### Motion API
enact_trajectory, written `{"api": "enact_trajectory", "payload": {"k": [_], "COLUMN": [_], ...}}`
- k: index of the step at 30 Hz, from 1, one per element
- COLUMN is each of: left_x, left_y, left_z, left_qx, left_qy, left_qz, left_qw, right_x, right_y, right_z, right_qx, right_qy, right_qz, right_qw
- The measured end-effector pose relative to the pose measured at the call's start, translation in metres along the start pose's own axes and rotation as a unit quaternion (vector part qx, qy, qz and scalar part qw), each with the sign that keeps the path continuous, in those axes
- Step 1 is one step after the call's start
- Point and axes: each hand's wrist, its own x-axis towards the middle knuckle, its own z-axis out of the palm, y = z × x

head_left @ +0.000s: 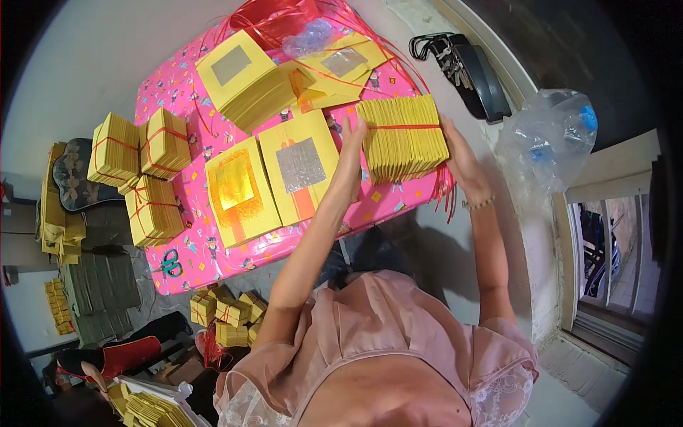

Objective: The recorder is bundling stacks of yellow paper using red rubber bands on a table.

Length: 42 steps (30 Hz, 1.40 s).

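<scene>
Between my two hands, at the right end of the table, stands a bundle of yellow paper [405,153] on edge, with a red string [404,127] around it. My left hand [351,153] presses against its left side. My right hand [461,160] grips the opposite side, its fingertips partly hidden. Just left of my left forearm lie two yellow paper stacks, one topped by a silver square [302,165], the other by a gold square [235,185]. Behind them rises a taller yellow paper stack [252,99]. Loose yellow sheets [324,89] lie behind the bundle.
Tied yellow bundles [114,151] and green-handled scissors [171,263] occupy the left side of the pink table [192,245]. Red strings [277,28] trail along its far edge. A black case with keys [478,78] and a plastic bag [551,139] lie right. Another person's hand [94,373] shows lower left.
</scene>
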Motion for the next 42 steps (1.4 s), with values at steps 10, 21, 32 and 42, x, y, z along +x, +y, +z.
{"api": "enact_trajectory", "payload": {"k": [10,21,32,42], "left_x": [-0.013,-0.041,-0.11,-0.144], "left_y": [-0.025,0.017,0.029,0.029], "left_z": [-0.002,-0.092,-0.166,-0.29], "left_qx": [-0.05,-0.289,-0.394,-0.315], "left_qy": [-0.003,-0.155,-0.204,-0.08], "left_qz": [-0.002,0.007,-0.056,0.23], "left_qw": [0.999,0.945,0.895,0.917], "right_x": [-0.042,-0.043,0.022,0.023], "right_y": [0.054,-0.022,-0.014,0.044], "right_z": [0.0,0.067,0.106,0.305], "right_qx": [-0.082,-0.335,-0.268,-0.259], "right_qy": [0.006,0.004,-0.294,-0.264], "right_qz": [0.044,-0.125,0.021,0.097], "right_qw": [0.996,0.934,0.917,0.924]}}
